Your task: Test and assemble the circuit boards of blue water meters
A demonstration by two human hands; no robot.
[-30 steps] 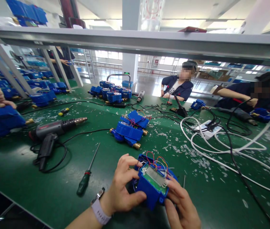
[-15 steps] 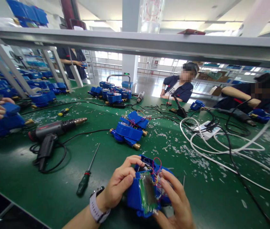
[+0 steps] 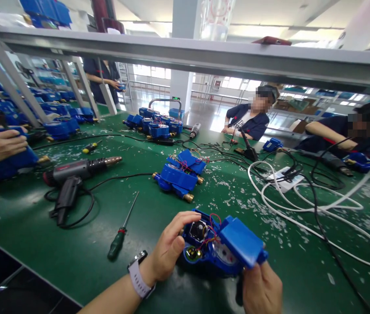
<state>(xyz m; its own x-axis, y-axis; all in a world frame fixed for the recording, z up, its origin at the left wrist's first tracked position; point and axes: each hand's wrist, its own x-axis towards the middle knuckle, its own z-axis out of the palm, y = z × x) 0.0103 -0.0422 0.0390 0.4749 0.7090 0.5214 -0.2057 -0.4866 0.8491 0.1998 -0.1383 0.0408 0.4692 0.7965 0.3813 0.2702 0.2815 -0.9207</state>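
An opened blue meter (image 3: 201,257) lies on the green table in front of me, with red and yellow wires, a black part and a round dial showing inside. My left hand (image 3: 173,246) rests against its left side, fingers along the housing's edge and thumb near the round opening. My right hand (image 3: 261,285) pinches the lower corner of a blue cover (image 3: 243,240), which is tilted over the right part of the meter, its smooth outer face up. Wires run from the housing towards the cover.
Beyond it sits another blue meter (image 3: 180,176). A green screwdriver (image 3: 117,242) and a heat gun (image 3: 73,176) lie left. White cable (image 3: 289,218) loops across the right, among plastic scraps. Another person's hand (image 3: 1,146) is at far left. A metal shelf (image 3: 185,52) spans above.
My right hand has moved right and down with the blue cover. The cover has turned over, hiding its green board, and the meter's inside now shows. My left hand has stayed beside the housing.
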